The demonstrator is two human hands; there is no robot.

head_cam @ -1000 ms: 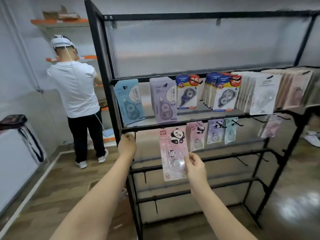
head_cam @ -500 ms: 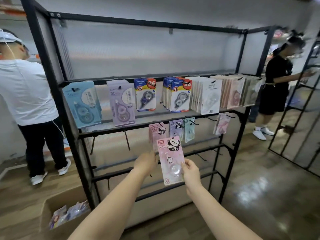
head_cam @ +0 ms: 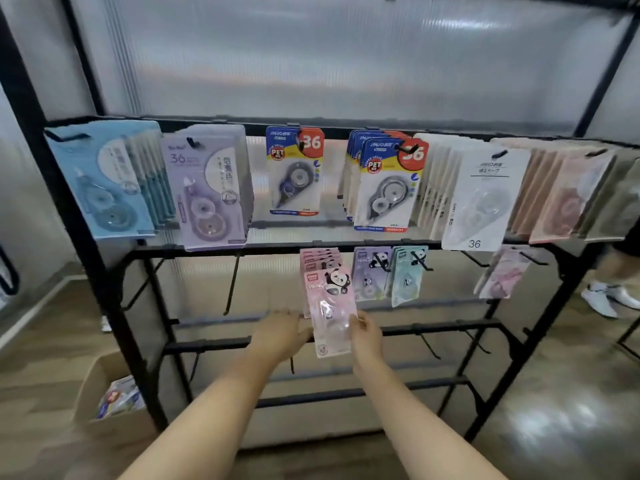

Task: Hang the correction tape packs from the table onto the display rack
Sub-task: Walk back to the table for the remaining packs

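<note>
Rack (head_cam: 104,282) is mostly stocked already, right hand (head_cam: 367,332) pinching one pink panda pack (head_cam: 330,306) at its hook, left hand (head_cam: 282,332) loosely steadying it, more waiting in the box (head_cam: 104,396).

Layout: panda pack (head_cam: 330,311) at the display rack (head_cam: 114,306), between both grips.

The right hand (head_cam: 366,333) is the grip on the pack's right edge; the left hand (head_cam: 280,332) sits at its left. Directly behind the pack hangs a stack of packs (head_cam: 318,259); right of the grip, two more stacks (head_cam: 372,271); far lower left, a box (head_cam: 104,400) on the floor.
</note>
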